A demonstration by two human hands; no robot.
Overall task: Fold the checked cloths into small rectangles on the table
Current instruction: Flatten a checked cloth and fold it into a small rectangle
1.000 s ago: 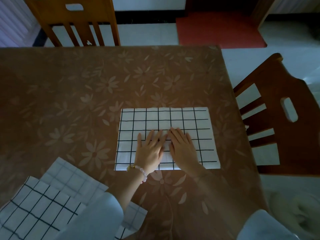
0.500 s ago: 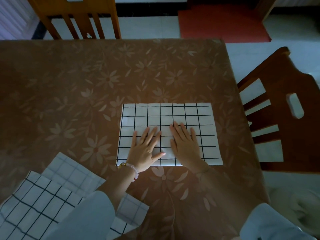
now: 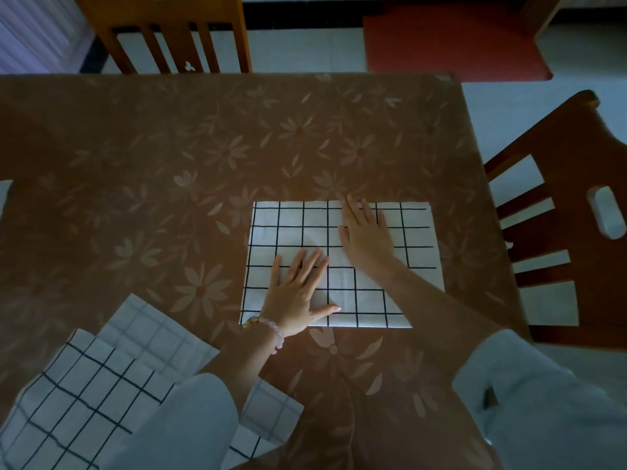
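A white cloth with a black grid [image 3: 288, 228] lies folded into a rectangle on the brown flowered table [image 3: 169, 147], right of centre. My left hand [image 3: 298, 293], a bead bracelet on its wrist, presses flat on the cloth's near left part with fingers spread. My right hand [image 3: 368, 232] lies flat farther up the cloth, fingertips reaching its far edge. More checked cloths [image 3: 101, 378] lie unfolded in a pile at the near left corner, partly hidden by my left sleeve.
One wooden chair [image 3: 176, 32] stands at the table's far side, another [image 3: 576, 212] close along its right edge. A red mat [image 3: 451, 39] lies on the tiled floor beyond.
My right hand has slid away from me up the cloth to its far edge. My left hand has stayed pressing near the front edge.
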